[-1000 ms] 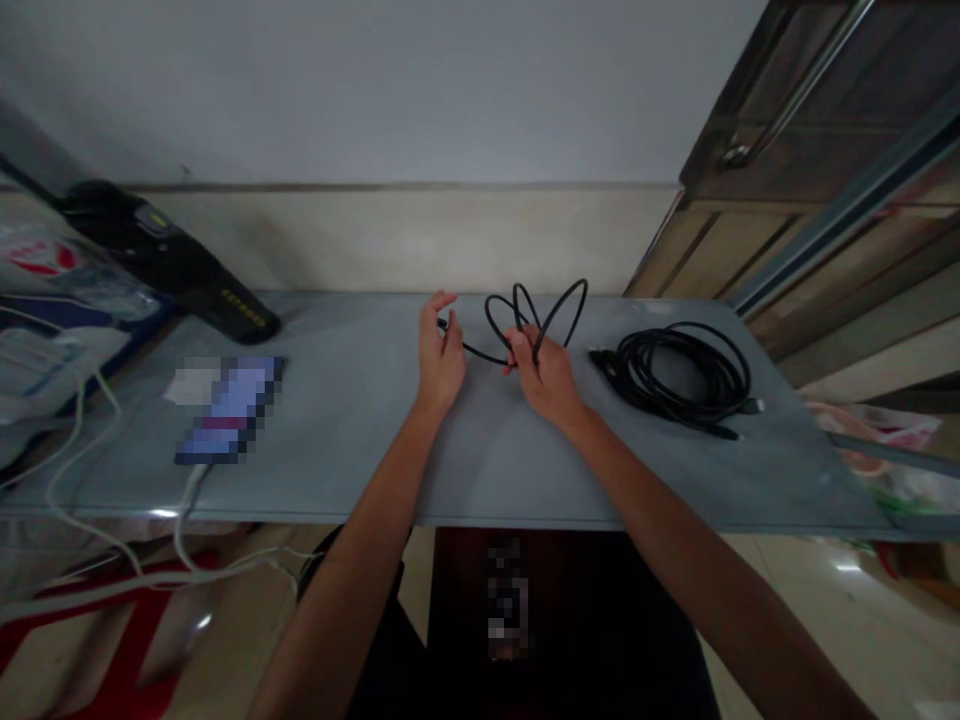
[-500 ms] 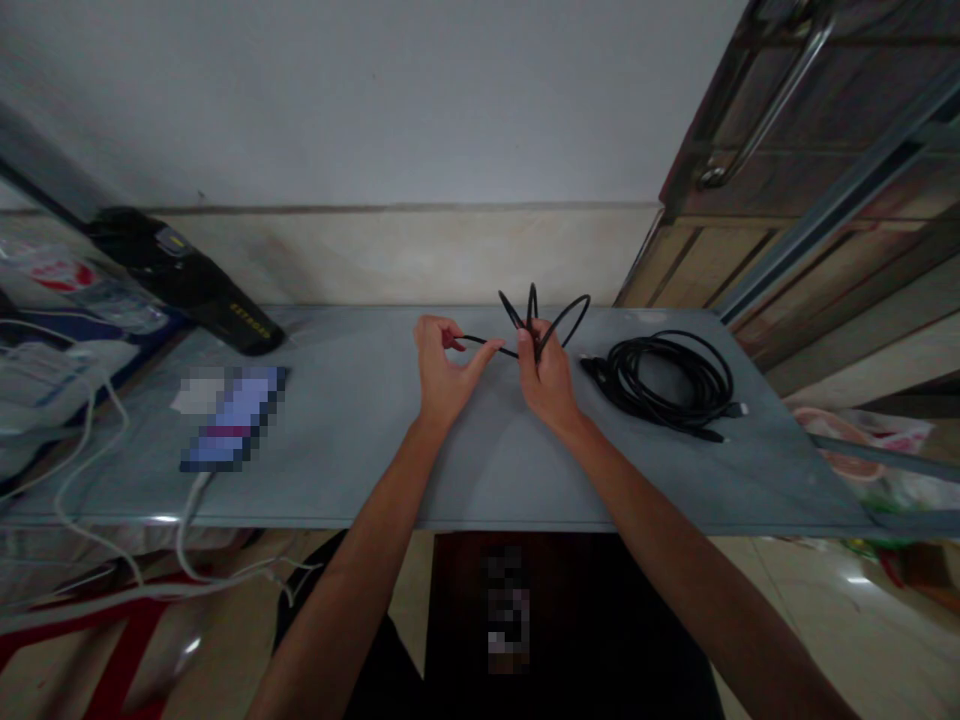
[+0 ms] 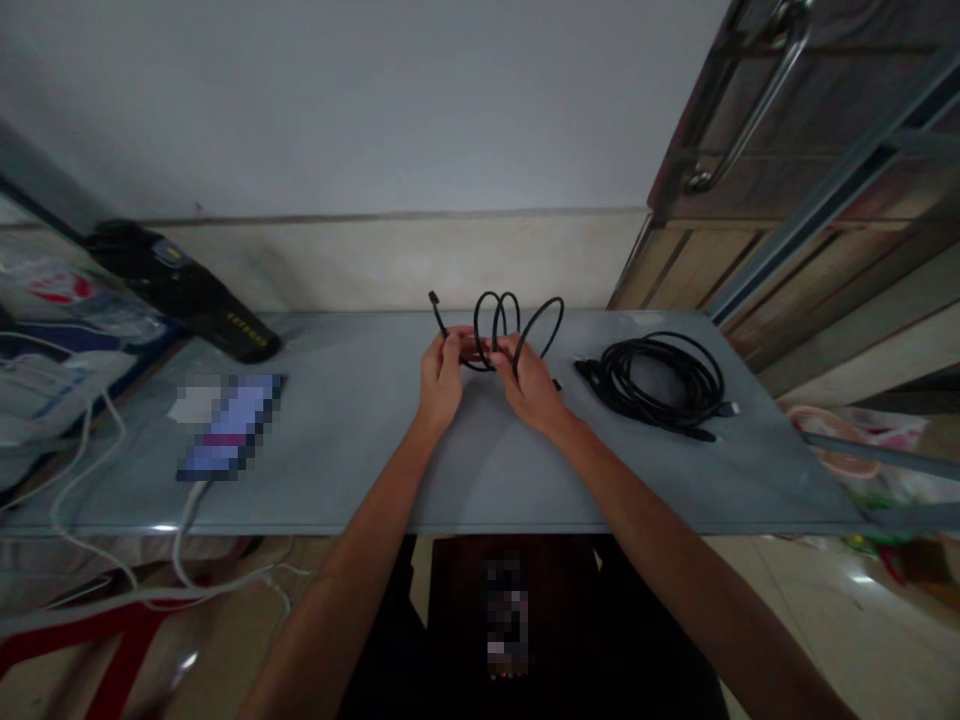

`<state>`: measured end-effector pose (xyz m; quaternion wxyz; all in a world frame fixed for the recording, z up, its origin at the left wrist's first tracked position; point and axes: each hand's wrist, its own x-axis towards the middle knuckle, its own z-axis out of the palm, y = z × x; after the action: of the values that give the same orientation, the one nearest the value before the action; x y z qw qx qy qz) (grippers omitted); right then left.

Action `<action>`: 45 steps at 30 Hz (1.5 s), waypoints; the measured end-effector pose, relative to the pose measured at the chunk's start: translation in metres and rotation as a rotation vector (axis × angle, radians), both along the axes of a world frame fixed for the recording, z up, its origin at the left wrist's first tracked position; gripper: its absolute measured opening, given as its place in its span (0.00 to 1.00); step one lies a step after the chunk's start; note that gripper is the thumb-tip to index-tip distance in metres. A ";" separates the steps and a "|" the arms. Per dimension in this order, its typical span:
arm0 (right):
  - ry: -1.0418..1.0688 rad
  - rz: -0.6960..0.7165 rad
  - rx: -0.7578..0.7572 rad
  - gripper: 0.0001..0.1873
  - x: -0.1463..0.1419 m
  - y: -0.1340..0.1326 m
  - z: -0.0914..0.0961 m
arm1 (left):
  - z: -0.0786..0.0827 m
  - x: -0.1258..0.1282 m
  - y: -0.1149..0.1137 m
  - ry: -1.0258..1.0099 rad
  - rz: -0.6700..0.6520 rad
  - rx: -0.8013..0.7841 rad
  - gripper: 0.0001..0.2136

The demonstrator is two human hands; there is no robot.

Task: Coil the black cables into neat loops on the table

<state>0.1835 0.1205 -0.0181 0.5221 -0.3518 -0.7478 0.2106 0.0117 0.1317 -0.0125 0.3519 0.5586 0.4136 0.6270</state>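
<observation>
A thin black cable stands up in several loose loops between my hands, above the grey table. My left hand is closed on the cable near one end, and a small plug sticks up past its fingers. My right hand pinches the loops together at their base. Another small dark end shows just beyond the right hand's knuckles. To the right, apart from my hands, a coiled bundle of black cables with plugs at its ends lies on the table.
On the left lie a pixelated phone with a white cable, a black handheld device with yellow lettering, and a plastic bottle. The wall borders the back edge. Metal frame bars rise at the right.
My left hand has moved closer to the right hand and now grips the cable near its plug. The loops have shifted left with my right hand. The view has turned slightly.
</observation>
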 end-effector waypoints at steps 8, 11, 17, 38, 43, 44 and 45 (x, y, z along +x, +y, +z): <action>0.424 -0.420 -0.053 0.35 0.028 0.009 0.012 | 0.032 -0.104 -0.030 -0.258 0.396 0.014 0.16; 0.590 -0.491 -0.048 0.34 0.035 0.016 0.019 | 0.036 -0.147 -0.052 -0.265 0.587 0.035 0.15; 0.876 -0.442 -0.082 0.33 0.045 0.023 0.025 | 0.020 -0.165 -0.080 -0.184 0.762 -0.053 0.18; 1.093 -0.437 -0.004 0.36 0.069 0.033 0.028 | 0.012 -0.155 -0.087 -0.096 0.699 0.038 0.17; 0.971 -0.378 -0.055 0.35 0.058 0.033 0.025 | 0.012 -0.154 -0.087 -0.113 0.675 0.006 0.18; 0.920 -0.351 -0.073 0.35 0.053 0.032 0.023 | 0.012 -0.154 -0.086 -0.122 0.653 -0.007 0.19; 0.855 -0.314 -0.094 0.36 0.047 0.030 0.022 | 0.012 -0.154 -0.086 -0.134 0.624 -0.019 0.20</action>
<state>0.2308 0.1501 0.0036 0.7930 -0.3659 -0.3923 0.2889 -0.1420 0.0456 -0.0006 0.1744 0.3590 0.5468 0.7360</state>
